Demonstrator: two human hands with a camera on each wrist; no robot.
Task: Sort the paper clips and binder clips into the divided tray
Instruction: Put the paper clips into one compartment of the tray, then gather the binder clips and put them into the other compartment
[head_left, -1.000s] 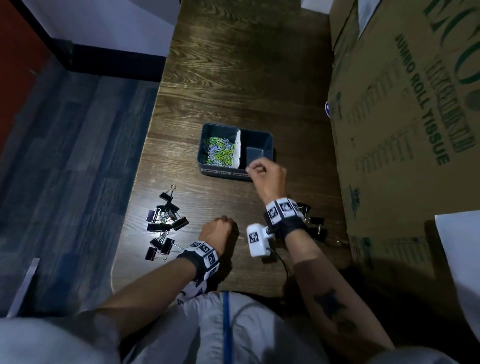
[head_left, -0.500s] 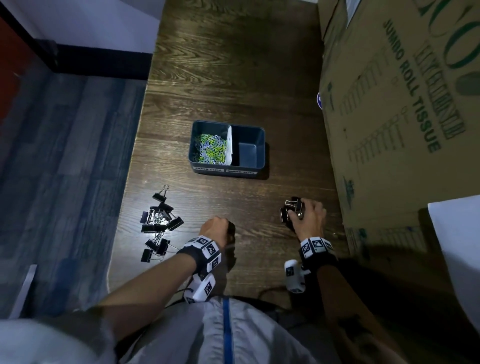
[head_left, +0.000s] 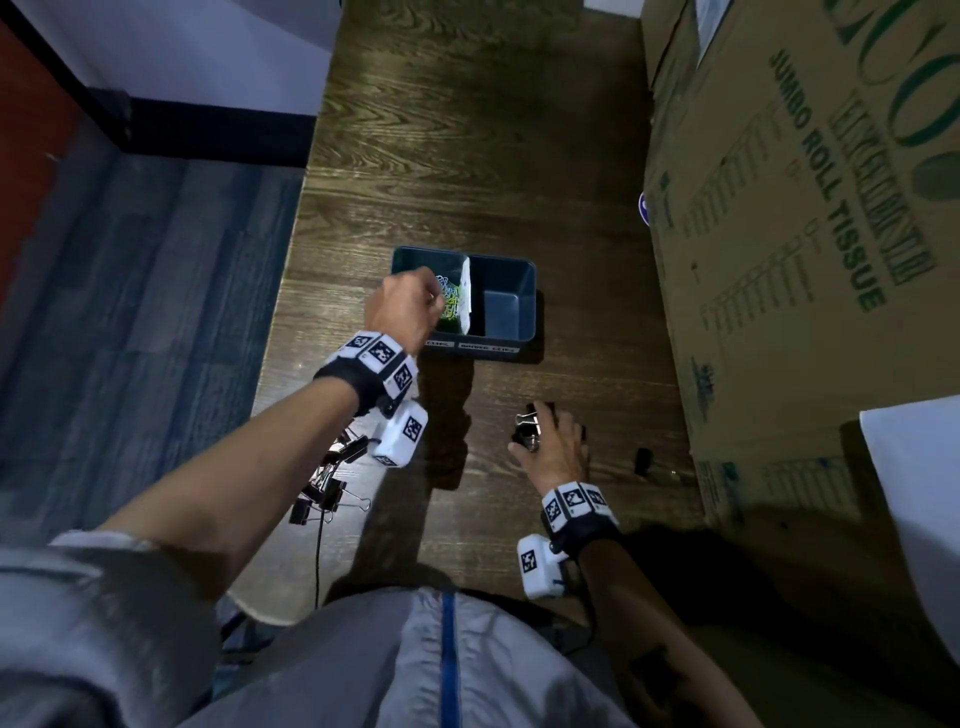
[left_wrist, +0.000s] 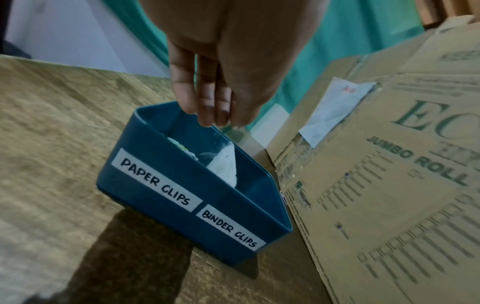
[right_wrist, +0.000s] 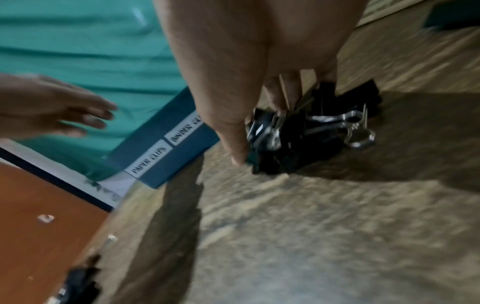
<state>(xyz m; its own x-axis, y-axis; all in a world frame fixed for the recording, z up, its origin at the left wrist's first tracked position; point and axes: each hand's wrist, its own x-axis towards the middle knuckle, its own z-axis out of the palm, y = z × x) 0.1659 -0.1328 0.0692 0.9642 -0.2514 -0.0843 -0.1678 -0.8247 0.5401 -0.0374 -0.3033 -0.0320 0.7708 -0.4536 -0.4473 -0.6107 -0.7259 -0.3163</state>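
While the left hand (head_left: 402, 306) hangs over the paper-clip side of the blue divided tray (head_left: 524, 312), its fingers (left_wrist: 205, 96) point down close together and nearly straight, with nothing seen between them. Green paper clips (head_left: 451, 306) lie in that left compartment, partly hidden by the hand; a white divider (head_left: 466, 296) stands between it and the right compartment, whose floor shows bare. The tray's near wall carries two white labels — "PAPER CLIPS" (left_wrist: 157, 183) and "BINDER CLIPS" (left_wrist: 230, 230).

The right hand (head_left: 556, 452) is down on the wooden table (head_left: 467, 156), nearer the person and well apart from the tray, its fingers curled around a bunch of black binder clips (right_wrist: 298, 135) with silver wire handles. One more dark clip (head_left: 643, 461) lies just to its right. A second pile of binder clips (head_left: 327, 488) sits by the table's left edge, largely covered by the left forearm and its wrist camera (head_left: 400, 434).

A large cardboard box (head_left: 805, 260) printed "JUMBO ROLL TISSUE" stands along the right side of the table, close beside the tray.
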